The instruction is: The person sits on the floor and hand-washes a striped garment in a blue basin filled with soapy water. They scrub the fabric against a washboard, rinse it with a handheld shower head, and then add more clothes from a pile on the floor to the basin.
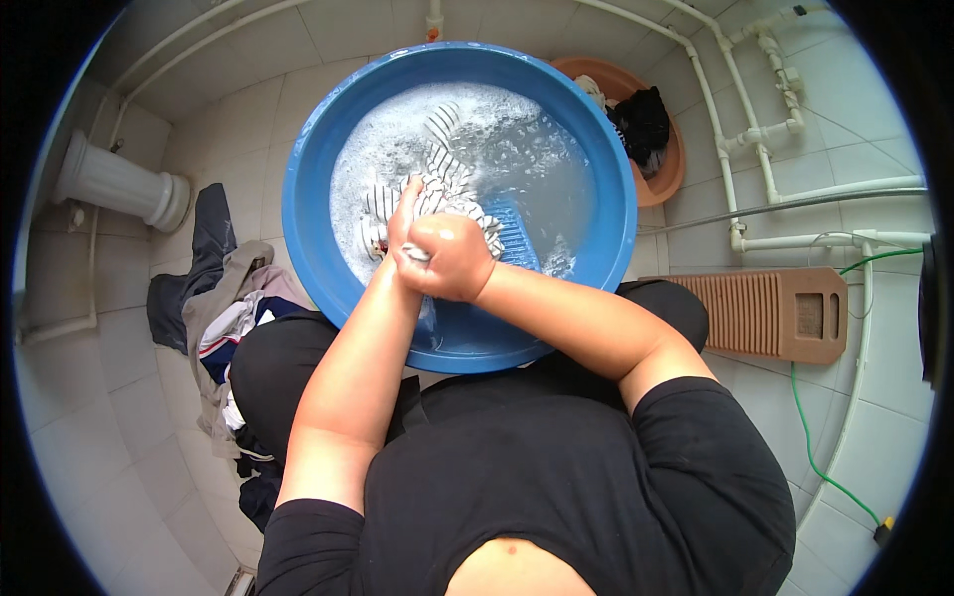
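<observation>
A black-and-white striped garment (pixel 449 171) lies wet in the sudsy water of a large blue tub (pixel 301 214), part of it bunched at my hands. My right hand (pixel 452 256) is a fist closed on the cloth, with a pale bit of it showing at the fingers. Pressed against that fist, my left hand (pixel 401 223) is seen edge-on and grips the same garment; most of its fingers are hidden. Foam covers the water's left side. Just beyond my right hand, a blue ribbed washboard (pixel 513 234) stands partly under water against the near side of the tub.
A heap of clothes (pixel 231 298) lies on the tiles at my left. Behind the tub to the right, an orange basin (pixel 676 164) holds dark laundry. A brown washboard (pixel 760 313) rests by my right knee, near white pipes (pixel 723 169) and a green hose (pixel 810 437).
</observation>
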Tool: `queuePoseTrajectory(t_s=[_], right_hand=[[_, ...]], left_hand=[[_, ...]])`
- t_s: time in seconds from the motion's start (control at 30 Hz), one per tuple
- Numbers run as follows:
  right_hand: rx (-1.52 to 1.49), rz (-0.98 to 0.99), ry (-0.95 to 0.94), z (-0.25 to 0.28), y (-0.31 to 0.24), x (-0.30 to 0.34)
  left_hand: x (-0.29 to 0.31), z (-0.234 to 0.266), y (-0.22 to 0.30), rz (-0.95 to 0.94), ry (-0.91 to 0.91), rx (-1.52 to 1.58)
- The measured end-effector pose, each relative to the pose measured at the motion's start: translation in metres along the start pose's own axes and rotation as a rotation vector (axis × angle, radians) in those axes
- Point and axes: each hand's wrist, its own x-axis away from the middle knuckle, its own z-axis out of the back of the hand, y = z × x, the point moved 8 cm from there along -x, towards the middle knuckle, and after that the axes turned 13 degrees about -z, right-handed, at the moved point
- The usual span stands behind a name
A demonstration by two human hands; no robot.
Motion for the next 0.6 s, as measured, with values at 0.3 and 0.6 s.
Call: queuePoseTrajectory(t_s=[0.3,0.6], right_hand=[[0.370,-0.944,0.051,0.069,0.223,-0.013],[0.308,-1.009,-0.079,0.055,0.264,0.017]], left_hand=[[0.002,-0.026,-0.009,-0.066,0.025,0.096],[0.011,-0.042,0.009,-0.178,0.040,0.112]])
